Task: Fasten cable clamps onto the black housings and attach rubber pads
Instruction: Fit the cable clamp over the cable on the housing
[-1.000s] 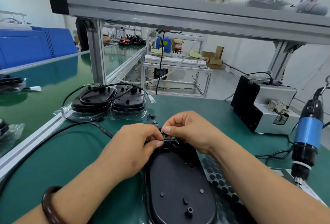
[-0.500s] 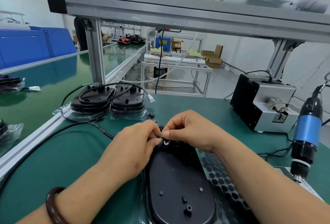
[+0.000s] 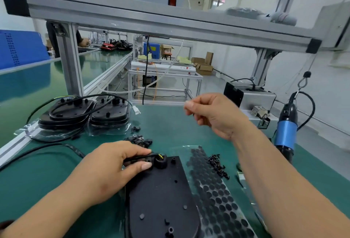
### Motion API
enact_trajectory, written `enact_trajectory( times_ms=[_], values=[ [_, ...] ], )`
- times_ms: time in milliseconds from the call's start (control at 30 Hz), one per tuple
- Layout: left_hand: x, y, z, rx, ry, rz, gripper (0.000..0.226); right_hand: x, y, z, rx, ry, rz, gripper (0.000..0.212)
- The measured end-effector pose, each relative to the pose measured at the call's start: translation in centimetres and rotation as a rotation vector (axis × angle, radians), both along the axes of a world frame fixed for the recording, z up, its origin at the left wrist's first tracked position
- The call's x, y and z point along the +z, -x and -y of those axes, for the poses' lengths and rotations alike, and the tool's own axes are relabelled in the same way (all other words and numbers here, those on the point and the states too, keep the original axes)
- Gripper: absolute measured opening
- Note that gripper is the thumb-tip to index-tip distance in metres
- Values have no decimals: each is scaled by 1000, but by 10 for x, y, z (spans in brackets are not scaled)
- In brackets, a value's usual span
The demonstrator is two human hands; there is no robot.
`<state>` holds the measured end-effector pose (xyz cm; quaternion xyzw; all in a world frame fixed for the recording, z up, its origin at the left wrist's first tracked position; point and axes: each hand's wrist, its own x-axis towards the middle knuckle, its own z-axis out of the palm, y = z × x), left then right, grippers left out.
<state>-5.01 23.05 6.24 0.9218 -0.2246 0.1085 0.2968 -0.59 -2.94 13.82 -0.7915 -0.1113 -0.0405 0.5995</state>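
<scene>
The black housing [image 3: 162, 198] is lying flat on the green mat [image 3: 170, 124], its long axis running from the person's body away toward the cable end. There the left hand [image 3: 111, 169] is pinching the cable [image 3: 47, 147] down at the entry boss, hiding any clamp beneath its fingers. The right hand [image 3: 214, 114] is hovering well above and beyond, fingers loosely curled, blurred; whether it is holding anything I cannot tell. Loose clamps [image 3: 139, 140] are lying just beyond the left hand, screws [image 3: 217, 165] and the pad sheet [image 3: 212, 186] nearer the right.

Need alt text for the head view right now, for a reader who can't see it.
Left hand presses a black cable against the flat black plastic housing on the green bench; right hand is raised, loosely curled. A sheet of round black rubber pads lies right of the housing.
</scene>
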Motion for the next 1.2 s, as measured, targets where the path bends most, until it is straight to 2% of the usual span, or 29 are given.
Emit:
enact_trajectory(
  times_ms=[67, 100, 267, 400, 533, 667, 800, 900, 967, 1000, 1067, 1100, 1200],
  values=[
    [0, -1, 1, 9, -11, 26, 43, 18, 1, 32, -119, -52, 39, 5],
    [0, -1, 2, 12, -7, 34, 42, 20, 1, 44, -165, -4, 27, 4],
    [2, 1, 7, 23, 70, 37, 30, -13, -6, 53, -230, 536, -243, 9],
    [3, 2, 6, -20, 74, 0, 29, -39, -10, 53, -250, 843, -309, 11],
    [0, 0, 4, -27, 40, 7, 29, -48, -8, 57, -275, 932, -323, 25],
    [0, 2, 3, -34, 37, 23, 33, -51, -4, 58, -298, 986, -275, 23],
    [-1, 3, 3, -17, 12, 68, 34, -53, 1, 59, -300, 1023, -238, 11],
    [-2, 2, 4, -8, -60, 132, 36, -54, 3, 57, -298, 1119, -234, 16],
    [-1, 1, 5, -7, -94, 159, 36, -46, 5, 51, -370, 1028, -106, 16],
    [-1, 0, 5, -9, -95, 162, 35, -41, 7, 42, -389, 868, -8, 16],
    [1, -2, 6, -14, -90, 163, 33, -31, 19, 10, -291, 529, 171, 19],
    [1, -2, 6, -15, -92, 163, 33, -30, 27, -11, -187, 442, 231, 21],
    [3, -5, 8, -26, -91, 168, 31, -45, 43, -58, 14, 442, 378, 26]
  ],
)
